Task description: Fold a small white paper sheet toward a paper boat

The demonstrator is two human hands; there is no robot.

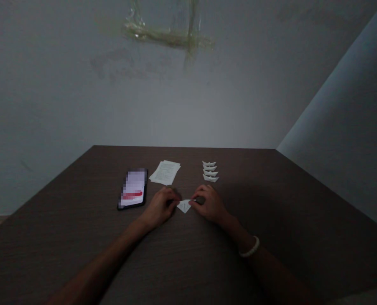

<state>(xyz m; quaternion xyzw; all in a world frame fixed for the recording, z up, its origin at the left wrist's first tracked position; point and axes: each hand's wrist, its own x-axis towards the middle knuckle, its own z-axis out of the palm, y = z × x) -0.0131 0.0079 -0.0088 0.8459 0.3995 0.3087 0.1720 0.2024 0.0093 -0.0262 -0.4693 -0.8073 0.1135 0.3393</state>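
Observation:
Between my two hands is a small piece of folded paper point(184, 206), white with printed lines, its point facing toward me. My left hand point(161, 205) pinches its left corner between thumb and fingers. At the right corner my right hand point(209, 203) grips it the same way, with a white bracelet point(250, 247) on that wrist. Just beyond my right hand several folded paper boats point(210, 174) stand in a column. The fingertips cover the outer ends of the folded paper.
A stack of printed paper sheets point(165, 172) lies beyond my left hand. Left of it is a phone point(133, 189) with its screen lit. The brown table point(80, 203) meets a grey, stained wall point(188, 106) at the back.

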